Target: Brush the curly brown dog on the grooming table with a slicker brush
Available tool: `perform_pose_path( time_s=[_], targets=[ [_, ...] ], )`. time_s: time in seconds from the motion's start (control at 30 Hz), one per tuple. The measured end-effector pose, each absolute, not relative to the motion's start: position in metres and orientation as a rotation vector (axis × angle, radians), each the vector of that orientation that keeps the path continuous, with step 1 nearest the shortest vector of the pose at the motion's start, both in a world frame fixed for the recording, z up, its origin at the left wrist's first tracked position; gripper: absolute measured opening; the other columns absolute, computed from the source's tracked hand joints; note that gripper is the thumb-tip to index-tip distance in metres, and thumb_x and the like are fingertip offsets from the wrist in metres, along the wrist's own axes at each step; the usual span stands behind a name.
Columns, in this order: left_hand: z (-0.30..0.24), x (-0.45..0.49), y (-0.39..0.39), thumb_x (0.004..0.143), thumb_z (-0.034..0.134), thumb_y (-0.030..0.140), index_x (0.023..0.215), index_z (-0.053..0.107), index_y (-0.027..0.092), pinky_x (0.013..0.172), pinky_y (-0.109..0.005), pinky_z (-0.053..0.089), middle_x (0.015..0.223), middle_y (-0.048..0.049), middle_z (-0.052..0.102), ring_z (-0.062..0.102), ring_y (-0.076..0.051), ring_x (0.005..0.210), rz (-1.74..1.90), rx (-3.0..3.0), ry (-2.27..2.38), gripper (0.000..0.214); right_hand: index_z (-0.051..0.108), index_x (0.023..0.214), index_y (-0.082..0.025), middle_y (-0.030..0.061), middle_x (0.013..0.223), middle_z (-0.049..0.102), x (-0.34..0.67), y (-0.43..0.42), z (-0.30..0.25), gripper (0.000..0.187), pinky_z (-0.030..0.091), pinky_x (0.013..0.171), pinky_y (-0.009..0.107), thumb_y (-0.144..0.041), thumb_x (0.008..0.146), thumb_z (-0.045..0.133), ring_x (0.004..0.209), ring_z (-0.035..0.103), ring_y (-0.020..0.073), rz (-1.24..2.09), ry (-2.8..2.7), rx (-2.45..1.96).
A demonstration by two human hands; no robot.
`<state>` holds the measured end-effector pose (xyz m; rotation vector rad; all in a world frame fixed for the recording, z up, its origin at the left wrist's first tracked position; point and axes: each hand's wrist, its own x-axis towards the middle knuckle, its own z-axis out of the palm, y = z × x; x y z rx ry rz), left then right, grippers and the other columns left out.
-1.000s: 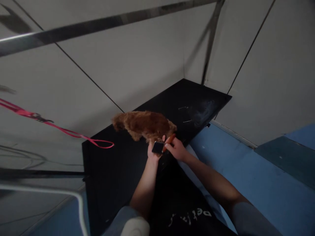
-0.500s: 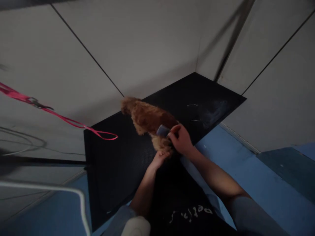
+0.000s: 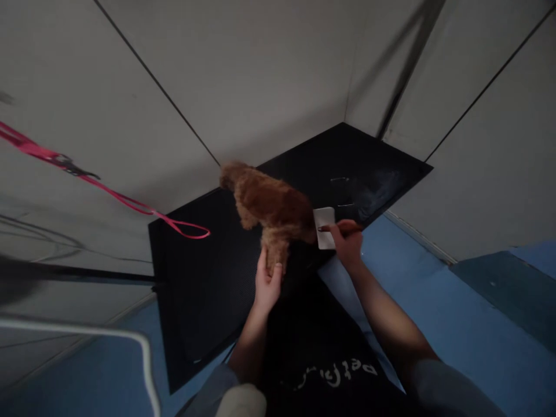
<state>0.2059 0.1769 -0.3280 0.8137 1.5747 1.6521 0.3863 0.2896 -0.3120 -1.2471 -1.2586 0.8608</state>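
— Where's the dog [image 3: 271, 202]?
— Standing on the black counter [image 3: 208, 278], near its front edge, rump toward the person. The left hand [image 3: 267, 284] has its fingers wrapped round a hind leg [image 3: 275, 255]. The right hand [image 3: 347, 243] grips the brush [image 3: 325, 227] by its orange handle, pad just beside the rump.
— Advice?
— I'd hold the leg loosely, support it low, and stroke short and light with the coat

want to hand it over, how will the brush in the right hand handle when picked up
The brush is probably stiff: its flat pale head juts straight out from the right hand without drooping. It looks light, since it is held by just the thin reddish handle. Laid down, it likely won't roll, the head being broad and flat.
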Motion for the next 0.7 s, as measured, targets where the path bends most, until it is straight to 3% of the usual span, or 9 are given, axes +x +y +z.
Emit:
perform_pose_path(
  time_s=[0.1, 0.2, 0.3, 0.37, 0.43, 0.5, 0.6, 0.7],
  targets=[
    [-0.295, 0.192, 0.179, 0.073, 0.071, 0.034, 0.120, 0.060, 0.019, 0.041, -0.019, 0.035, 0.061, 0.0016, 0.060, 0.047, -0.009, 0.044, 1.546, 0.885, 1.507, 0.051, 0.055, 0.080, -0.021, -0.0015, 0.068, 0.057, 0.399, 0.237, -0.332, 0.027, 0.046, 0.057, 0.026, -0.047, 0.082, 0.054, 0.061, 0.054, 0.0136, 1.204, -1.423, -1.059],
    [-0.266, 0.181, 0.182, 0.073, 0.070, 0.036, 0.121, 0.060, 0.018, 0.035, -0.018, 0.027, 0.044, 0.0076, 0.042, 0.036, -0.006, 0.035, 1.486, 0.912, 1.447, 0.053, 0.057, 0.080, -0.020, -0.0011, 0.069, 0.059, 0.380, 0.189, -0.339, 0.031, 0.046, 0.055, 0.023, -0.044, 0.091, 0.041, 0.060, 0.055, 0.0118, 1.599, -1.827, -0.739],
    [-0.245, 0.176, 0.183, 0.072, 0.069, 0.034, 0.120, 0.061, 0.016, 0.034, -0.018, 0.024, 0.044, 0.0076, 0.041, 0.035, -0.006, 0.035, 1.430, 0.916, 1.456, 0.052, 0.063, 0.084, -0.020, 0.0022, 0.077, 0.064, 0.341, 0.182, -0.325, 0.026, 0.048, 0.067, 0.025, -0.030, 0.093, 0.041, 0.072, 0.061, 0.0146, 1.334, -2.237, -0.678],
    [-0.236, 0.174, 0.183, 0.071, 0.067, 0.032, 0.118, 0.061, 0.014, 0.035, -0.017, 0.023, 0.044, 0.0071, 0.043, 0.035, -0.005, 0.035, 1.419, 0.907, 1.489, 0.051, 0.065, 0.102, -0.023, 0.0069, 0.094, 0.066, 0.323, 0.196, -0.313, 0.024, 0.048, 0.074, 0.028, -0.023, 0.090, 0.044, 0.082, 0.063, 0.0182, 0.970, -2.452, -0.822],
    [-0.229, 0.174, 0.182, 0.071, 0.065, 0.030, 0.117, 0.061, 0.013, 0.036, -0.016, 0.022, 0.044, 0.0075, 0.043, 0.034, -0.005, 0.036, 1.440, 0.887, 1.515, 0.050, 0.061, 0.117, -0.024, 0.0104, 0.102, 0.065, 0.316, 0.207, -0.307, 0.034, 0.048, 0.073, 0.030, -0.018, 0.087, 0.045, 0.083, 0.064, 0.0203, 0.737, -2.564, -1.059],
    [-0.224, 0.173, 0.182, 0.070, 0.064, 0.029, 0.118, 0.060, 0.012, 0.036, -0.016, 0.021, 0.044, 0.0085, 0.041, 0.034, -0.005, 0.036, 1.443, 0.868, 1.526, 0.051, 0.063, 0.114, -0.024, 0.0103, 0.098, 0.067, 0.316, 0.209, -0.307, 0.034, 0.048, 0.070, 0.029, -0.016, 0.087, 0.043, 0.081, 0.066, 0.0205, 0.712, -2.598, -1.252],
    [-0.219, 0.175, 0.182, 0.069, 0.063, 0.029, 0.118, 0.058, 0.011, 0.036, -0.016, 0.020, 0.043, 0.0092, 0.039, 0.033, -0.005, 0.036, 1.420, 0.854, 1.532, 0.053, 0.066, 0.106, -0.026, 0.0068, 0.091, 0.069, 0.319, 0.203, -0.308, 0.031, 0.048, 0.068, 0.027, -0.020, 0.090, 0.041, 0.080, 0.067, 0.0198, 0.776, -2.611, -1.197],
    [-0.215, 0.179, 0.182, 0.069, 0.062, 0.029, 0.115, 0.060, 0.010, 0.036, -0.016, 0.019, 0.043, 0.0092, 0.038, 0.031, -0.005, 0.036, 1.416, 0.867, 1.506, 0.050, 0.059, 0.121, -0.031, 0.0065, 0.104, 0.067, 0.318, 0.210, -0.304, 0.036, 0.048, 0.074, 0.028, -0.024, 0.092, 0.040, 0.088, 0.066, 0.0198, 0.672, -2.596, -1.055]
  ],
)
